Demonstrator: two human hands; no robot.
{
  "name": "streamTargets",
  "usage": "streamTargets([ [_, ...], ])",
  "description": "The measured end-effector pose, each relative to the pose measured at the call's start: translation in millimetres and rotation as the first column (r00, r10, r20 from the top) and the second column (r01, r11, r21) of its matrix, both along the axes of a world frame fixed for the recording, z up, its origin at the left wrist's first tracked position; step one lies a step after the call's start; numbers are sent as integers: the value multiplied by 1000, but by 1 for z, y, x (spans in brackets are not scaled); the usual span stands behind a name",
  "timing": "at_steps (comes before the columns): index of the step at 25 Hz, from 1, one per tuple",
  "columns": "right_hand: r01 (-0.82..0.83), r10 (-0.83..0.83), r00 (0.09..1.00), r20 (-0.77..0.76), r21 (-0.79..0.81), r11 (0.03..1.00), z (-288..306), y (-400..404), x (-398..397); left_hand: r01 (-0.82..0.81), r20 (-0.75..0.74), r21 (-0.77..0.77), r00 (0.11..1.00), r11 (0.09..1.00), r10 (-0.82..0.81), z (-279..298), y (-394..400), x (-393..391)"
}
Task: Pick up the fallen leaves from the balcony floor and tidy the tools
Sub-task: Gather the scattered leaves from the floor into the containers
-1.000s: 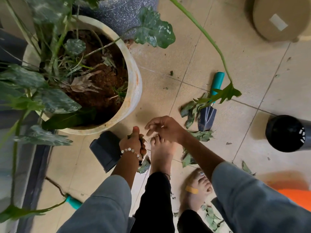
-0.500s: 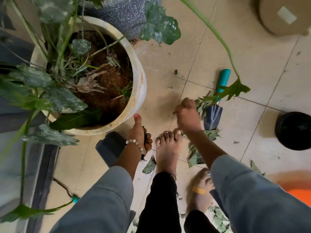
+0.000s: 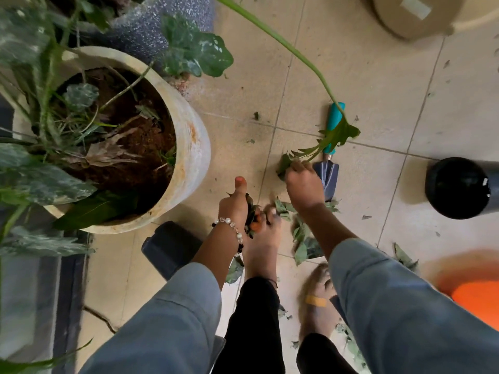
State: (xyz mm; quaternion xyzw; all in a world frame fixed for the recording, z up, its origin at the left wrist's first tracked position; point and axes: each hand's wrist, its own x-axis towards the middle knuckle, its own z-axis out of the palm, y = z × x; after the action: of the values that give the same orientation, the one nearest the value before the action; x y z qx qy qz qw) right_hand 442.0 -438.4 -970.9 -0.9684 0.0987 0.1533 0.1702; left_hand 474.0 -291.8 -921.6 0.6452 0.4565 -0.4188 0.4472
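Where things lie on the balcony floor, seen from above

A large planter (image 3: 189, 147) holding soil and plants stands at the left, with a second pot (image 3: 151, 31) behind it and a small dark container (image 3: 170, 247) on the floor in front of it. The left hand (image 3: 236, 206) is right of the planter, above the person's left foot (image 3: 260, 247); the right hand (image 3: 303, 184) is to its right, among fallen leaves (image 3: 302, 236), just left of a trowel (image 3: 328, 168) on the floor. A long plant stem (image 3: 297, 54) hangs over the trowel. A round pot (image 3: 459, 187) lies well to the right.
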Motion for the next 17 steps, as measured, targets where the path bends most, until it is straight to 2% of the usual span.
streamTargets([
  [2,103,-91,990,-104,115,988,1,-16,8,30,24,8,999,1000,-30,2,-5,0],
  [3,228,-204,970,-135,194,954,2,-21,10,50,30,45,998,998,-52,-3,-5,-2],
  [4,399,-366,917,-159,336,853,9,-24,10,64,37,81,997,995,-68,-2,-7,-3],
  [5,562,-522,818,-242,529,635,21,-22,9,50,10,104,999,993,-51,-5,-9,-4],
  [6,657,-621,683,-384,694,293,39,-16,6,6,-15,106,1000,994,-4,-6,-12,-5],
  [7,627,-620,564,-545,772,-109,55,-8,-1,-63,-36,98,997,993,67,-3,-16,-4],
  [8,549,-579,502,-643,754,-361,66,3,-10,-142,-62,57,987,988,145,2,-21,-4],
  [9,518,-573,489,-658,748,-416,78,17,-18,-229,-94,-9,969,973,227,3,-26,-6],
  [10,570,-645,524,-557,792,-221,86,27,-25,-305,-133,-75,947,949,294,6,-31,-10],
  [11,591,-691,617,-378,802,88,92,35,-31,-375,-167,-121,921,919,353,9,-34,-11],
  [12,536,-635,746,-200,746,395,95,38,-36,-428,-178,-143,898,892,402,11,-36,-12],
  [13,410,-505,861,-60,670,619,94,37,-38,-459,-173,-157,884,874,433,10,-34,-13],
  [14,259,-331,944,-11,646,718,95,31,-37,-494,-162,-167,867,853,471,7,-30,-12],
  [15,160,-161,985,-60,666,729,95,21,-34,-497,-161,-168,866,851,474,6,-25,-11],
  [16,149,-56,987,-151,721,676,94,9,-30,-492,-139,-145,869,858,475,3,-20,-10],
  [17,224,-59,971,-233,790,570,93,-1,-22,-463,-80,-119,886,878,457,4,-14,-7],
])
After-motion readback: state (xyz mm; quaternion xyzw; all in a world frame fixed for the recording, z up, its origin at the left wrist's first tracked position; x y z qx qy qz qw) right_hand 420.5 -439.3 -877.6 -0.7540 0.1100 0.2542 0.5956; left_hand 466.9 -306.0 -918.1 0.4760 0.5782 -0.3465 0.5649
